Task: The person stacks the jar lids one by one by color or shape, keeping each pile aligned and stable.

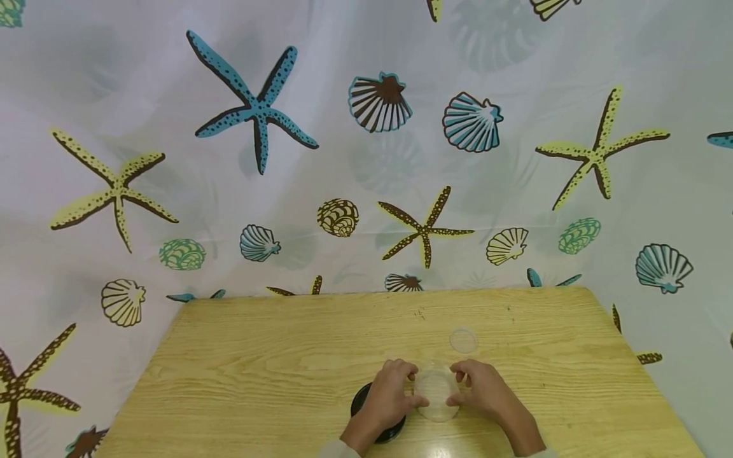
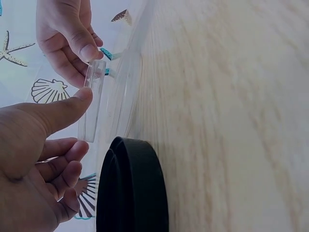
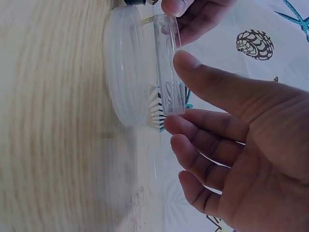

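Between both hands is a small, shallow clear round dish (image 2: 91, 113), held level by its edges. My left hand (image 1: 389, 391) pinches one side, thumb at the upper rim and fingertips lower down. On the opposite side, my right hand (image 1: 483, 393) grips it the same way, thumb above and the other fingers loosely curled beneath. A larger clear round dish (image 3: 124, 72) lies on the table directly under the held one. Beside it, partly hidden below my left hand and wrist, sits a black round stepped piece (image 2: 133, 186).
A thin clear disc (image 1: 463, 341) lies on the table behind my right hand. The wooden table (image 1: 258, 369) reaches back to a white curtain (image 1: 321, 191) printed with starfish and shells, which also hangs along both sides.
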{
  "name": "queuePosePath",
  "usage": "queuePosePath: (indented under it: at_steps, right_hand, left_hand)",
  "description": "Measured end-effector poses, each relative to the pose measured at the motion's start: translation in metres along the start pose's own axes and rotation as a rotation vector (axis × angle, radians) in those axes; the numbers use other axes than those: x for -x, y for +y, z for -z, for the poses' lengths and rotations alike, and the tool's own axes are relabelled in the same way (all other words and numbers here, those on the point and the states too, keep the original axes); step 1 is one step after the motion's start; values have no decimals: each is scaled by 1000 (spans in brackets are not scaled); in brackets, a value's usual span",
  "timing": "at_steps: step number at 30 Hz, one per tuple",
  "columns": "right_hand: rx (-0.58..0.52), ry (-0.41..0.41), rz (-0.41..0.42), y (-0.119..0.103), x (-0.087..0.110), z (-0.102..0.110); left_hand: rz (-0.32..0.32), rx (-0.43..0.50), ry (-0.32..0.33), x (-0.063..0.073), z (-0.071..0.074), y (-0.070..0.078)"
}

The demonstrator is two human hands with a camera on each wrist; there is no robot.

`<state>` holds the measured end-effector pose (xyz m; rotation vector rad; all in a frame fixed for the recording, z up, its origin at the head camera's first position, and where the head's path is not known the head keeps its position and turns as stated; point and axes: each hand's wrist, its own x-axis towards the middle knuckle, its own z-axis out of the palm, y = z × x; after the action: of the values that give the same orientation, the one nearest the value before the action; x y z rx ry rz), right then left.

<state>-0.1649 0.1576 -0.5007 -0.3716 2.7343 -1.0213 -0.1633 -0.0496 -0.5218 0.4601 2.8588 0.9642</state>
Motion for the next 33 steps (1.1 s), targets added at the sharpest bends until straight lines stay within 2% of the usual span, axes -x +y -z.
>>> queuePosePath:
  at_steps: [9, 18, 33]
  right_hand:
    - [-2, -3, -2, 0, 4, -1]
    - [8, -8, -14, 2, 5, -4]
    - [38, 8, 27, 7, 4, -9]
  left_hand:
    - [-45, -40, 21, 2, -6, -1]
    - [-40, -33, 9, 4, -6, -1]
    - [-50, -64, 34, 4, -11, -2]
